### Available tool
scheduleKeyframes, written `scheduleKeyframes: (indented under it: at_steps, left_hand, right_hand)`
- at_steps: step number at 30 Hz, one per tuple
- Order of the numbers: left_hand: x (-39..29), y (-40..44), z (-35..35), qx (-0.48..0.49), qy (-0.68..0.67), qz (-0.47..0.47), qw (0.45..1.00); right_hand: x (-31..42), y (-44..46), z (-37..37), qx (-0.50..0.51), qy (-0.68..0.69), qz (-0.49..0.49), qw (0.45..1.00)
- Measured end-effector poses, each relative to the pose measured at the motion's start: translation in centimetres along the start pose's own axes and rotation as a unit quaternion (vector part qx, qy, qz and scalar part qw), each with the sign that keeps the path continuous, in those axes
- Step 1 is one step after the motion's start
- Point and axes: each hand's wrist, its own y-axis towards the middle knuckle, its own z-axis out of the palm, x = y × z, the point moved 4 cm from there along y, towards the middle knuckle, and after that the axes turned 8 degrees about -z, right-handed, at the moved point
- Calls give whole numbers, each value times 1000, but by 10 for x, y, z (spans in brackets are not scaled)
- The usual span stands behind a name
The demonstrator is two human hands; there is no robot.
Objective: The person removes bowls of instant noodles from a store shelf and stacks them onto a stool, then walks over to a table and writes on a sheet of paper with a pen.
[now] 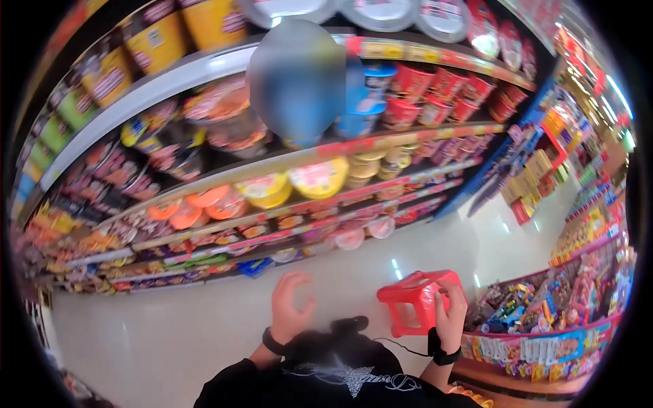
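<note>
My left hand [292, 307] is raised over the floor in front of the shelves. Its fingers are curved and apart from the thumb, with nothing between them. On the right, a red plastic stool [408, 294] with an open-sided frame shows beside my body. My right hand [451, 311] is bent round the right edge of its top, the thumb on the near side. Part of the stool's edge is hidden behind those fingers. Dark bands circle both wrists, and a thin dark cord runs to the right one.
Shelves with instant noodle cups and bowls [320, 178] rise ahead. A blurred oval patch covers part of the upper shelves. A bin of packaged snacks [524, 306] stands close on my right, and cardboard boxes [534, 173] lie farther back. Pale, shiny floor [170, 330] stretches below.
</note>
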Motion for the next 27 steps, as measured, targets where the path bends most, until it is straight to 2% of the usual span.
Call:
scheduleKeyframes:
  at_steps: [7, 10, 14, 20, 22, 24, 27]
  left_hand:
    - [15, -59, -161, -114, 108, -12, 987]
    - [13, -98, -227, -195, 160, -32, 967]
    - [3, -163, -287, -325, 234, -97, 911]
    - [-10, -249, -315, -487, 216, -199, 822]
    - [-13, -269, -316, -523, 226, -225, 790]
    - [-14, -282, -315, -554, 233, -244, 761]
    - [-15, -291, -315, -591, 239, -258, 726]
  right_hand:
    - [108, -11, 108, 112, 118, -63, 985]
    - [153, -11, 159, 154, 173, -125, 965]
    - [234, -8, 214, 224, 214, -245, 919]
    - [333, -22, 276, 348, 277, -325, 835]
    - [353, -29, 295, 366, 276, -369, 808]
    - [374, -37, 309, 417, 302, -354, 781]
    - [401, -47, 327, 456, 312, -390, 737]
